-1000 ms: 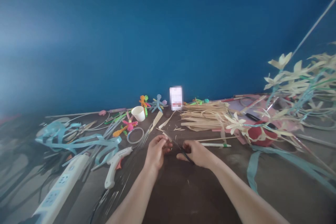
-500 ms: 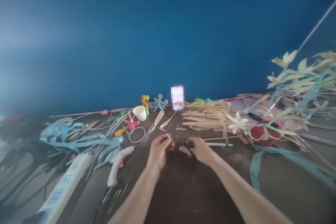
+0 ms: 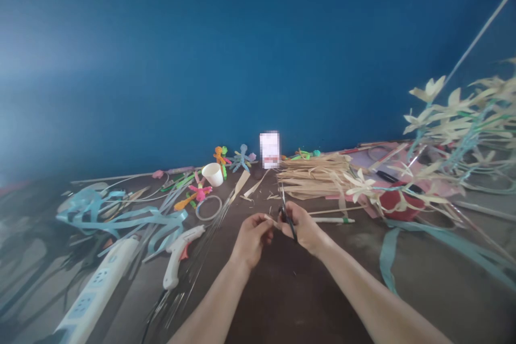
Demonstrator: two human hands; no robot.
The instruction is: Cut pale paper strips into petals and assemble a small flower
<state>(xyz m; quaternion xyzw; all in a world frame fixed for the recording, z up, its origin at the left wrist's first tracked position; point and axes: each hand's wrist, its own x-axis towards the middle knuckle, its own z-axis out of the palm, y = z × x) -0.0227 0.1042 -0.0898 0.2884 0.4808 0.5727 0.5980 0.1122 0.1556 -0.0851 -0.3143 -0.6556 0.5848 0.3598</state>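
Observation:
Between the fingertips of my left hand (image 3: 253,237) is a small pale strip (image 3: 272,220), whose far end reaches my right hand. My right hand (image 3: 303,228) is closed on black-handled scissors (image 3: 287,220), their blades pointing away from me toward the wall. The two hands are close together above the dark table (image 3: 282,301). Beyond them lie small pale scraps (image 3: 252,189) and a bundle of dried straw-coloured leaves (image 3: 314,174). Whether the right fingertips also pinch the strip is too small to tell.
On the left are a white glue gun (image 3: 177,255), a power strip (image 3: 99,285), blue ribbon (image 3: 133,217), thin wires and a white cup (image 3: 213,174). Pale leaf flowers (image 3: 455,113), a red object (image 3: 399,204) and teal ribbon (image 3: 389,258) fill the right.
My hands have come together, the left moving slightly right. The scissors have turned, so their blades now point more directly away and show more clearly.

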